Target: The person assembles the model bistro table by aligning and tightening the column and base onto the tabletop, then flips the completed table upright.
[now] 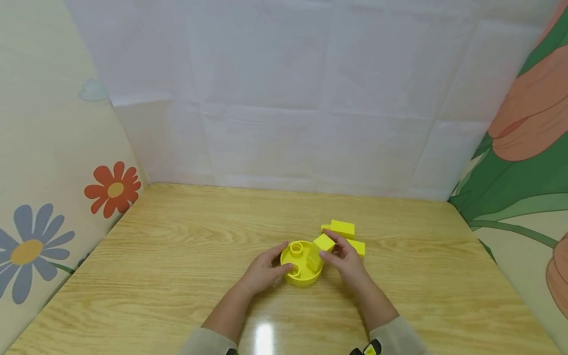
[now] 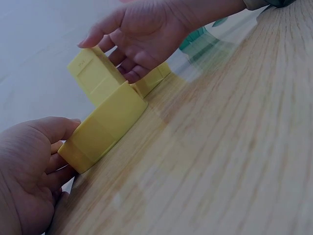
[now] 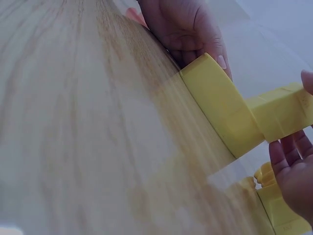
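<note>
In the head view a round, shallow yellow base (image 1: 301, 282) with raised rings (image 1: 296, 248) inside rests on the table. My left hand (image 1: 264, 271) grips its left side, thumb over the rim and fingers round the outer wall. At the opposite side, my right hand (image 1: 349, 262) pinches a yellow rectangular block (image 1: 324, 242) between thumb and fingers. The block stands tilted, its lower end inside the base's rim; that end is hidden behind the wall (image 2: 110, 127) in the left wrist view. The right wrist view shows the block (image 3: 281, 111) leaning out over the base.
Two more yellow blocks lie just behind and beside my right hand, one farther back (image 1: 342, 228) and one nearer (image 1: 357, 248). A white sheet (image 1: 275, 98) hangs behind the wooden table (image 1: 177, 236). Flowered cloths flank it left (image 1: 35, 148) and right (image 1: 532, 172).
</note>
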The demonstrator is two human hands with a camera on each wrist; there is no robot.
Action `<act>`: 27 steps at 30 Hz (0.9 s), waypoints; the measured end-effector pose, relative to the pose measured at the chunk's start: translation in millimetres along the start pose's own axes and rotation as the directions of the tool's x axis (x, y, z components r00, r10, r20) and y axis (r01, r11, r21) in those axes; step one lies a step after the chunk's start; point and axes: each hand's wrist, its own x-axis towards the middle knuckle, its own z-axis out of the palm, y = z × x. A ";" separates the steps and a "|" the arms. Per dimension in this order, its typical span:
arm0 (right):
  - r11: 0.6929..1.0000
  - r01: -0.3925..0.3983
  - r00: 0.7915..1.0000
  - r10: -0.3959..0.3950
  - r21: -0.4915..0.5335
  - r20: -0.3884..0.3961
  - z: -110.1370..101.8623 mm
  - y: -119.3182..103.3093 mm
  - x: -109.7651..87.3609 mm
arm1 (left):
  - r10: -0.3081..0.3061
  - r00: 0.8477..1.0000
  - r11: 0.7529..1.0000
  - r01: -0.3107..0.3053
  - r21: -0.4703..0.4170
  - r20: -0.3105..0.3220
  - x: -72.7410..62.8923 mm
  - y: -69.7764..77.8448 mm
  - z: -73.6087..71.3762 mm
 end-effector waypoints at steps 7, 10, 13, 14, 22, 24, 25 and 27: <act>0.999 0.009 1.000 -0.009 0.038 -0.003 0.3 -0.4 -0.9 | -0.011 1.000 1.000 0.011 0.003 0.007 0.0 -1.6 0.5; 0.997 0.011 1.000 -0.012 0.073 0.011 -1.3 1.1 -1.3 | -0.013 1.000 1.000 0.012 0.004 0.006 0.5 -1.5 0.4; 0.998 0.021 1.000 -0.022 0.066 0.005 -3.6 3.2 -2.4 | -0.015 1.000 1.000 0.015 0.006 0.007 0.8 -0.9 0.0; 0.998 0.024 1.000 -0.024 0.058 0.000 -4.4 3.8 -3.0 | -0.017 1.000 1.000 0.017 0.007 0.008 0.8 -0.7 -0.1; 1.000 0.002 0.998 -0.002 0.012 -0.062 -6.8 2.7 -9.8 | -0.019 1.000 1.000 0.019 0.010 0.008 1.2 -0.2 -0.3; 1.000 -0.003 0.997 0.003 0.006 -0.079 -6.1 1.8 -10.8 | -0.017 1.000 1.000 0.017 0.007 0.006 1.3 -0.1 -0.1; 1.000 0.000 0.996 0.001 0.006 -0.084 -5.6 1.5 -11.3 | -0.016 1.000 1.000 0.016 0.006 0.005 1.4 -0.1 0.0; 1.000 0.005 0.995 -0.005 0.003 -0.098 -4.5 1.5 -11.5 | -0.016 1.000 1.000 0.016 0.006 0.005 1.3 -0.1 0.2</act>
